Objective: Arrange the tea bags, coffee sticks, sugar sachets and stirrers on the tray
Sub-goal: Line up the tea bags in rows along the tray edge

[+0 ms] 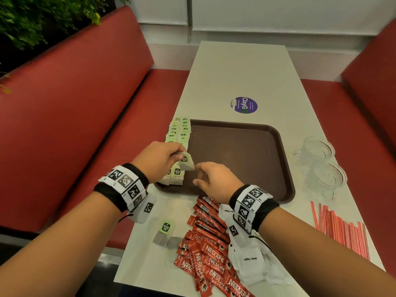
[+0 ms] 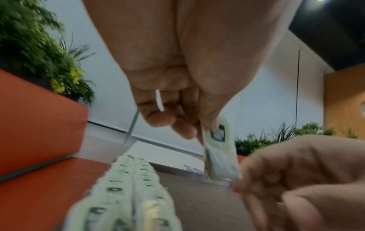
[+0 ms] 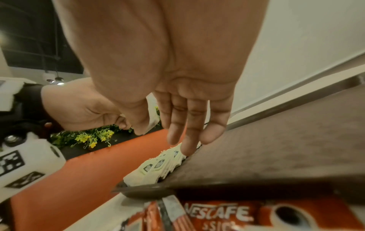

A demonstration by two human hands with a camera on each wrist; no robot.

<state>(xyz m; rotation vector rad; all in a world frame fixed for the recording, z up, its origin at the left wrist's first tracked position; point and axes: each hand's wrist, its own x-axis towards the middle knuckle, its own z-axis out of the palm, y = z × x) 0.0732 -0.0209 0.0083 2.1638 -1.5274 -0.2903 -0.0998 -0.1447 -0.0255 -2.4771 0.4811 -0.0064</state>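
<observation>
The long pale desk carries everything, and most of the job looks undone. The dark brown rectangular plastic tray holds only one kind of item: two neat overlapping rows of green-tagged paper tea bags running along its left edge, while the rest of its floor is bare.

Off the tray, near the desk's front edge, lie the heap of red Nescafe coffee sticks, the white paper sugar sachets beside and partly under them, and the bundle of red-and-white striped stirrers at the right. None of these three kinds is on the tray. Two loose tea bags on the desk also wait in front of the left wrist.

The left hand has its grip pinched on one held tea bag by the tagged end, above the near end of the rows. The right hand has its grip loosely spread, fingertips hanging down, thumb just at the bag's lower edge; whether it touches I cannot tell.

I judge the tea-bag stage nearly finished, roughly a quarter of the whole
</observation>
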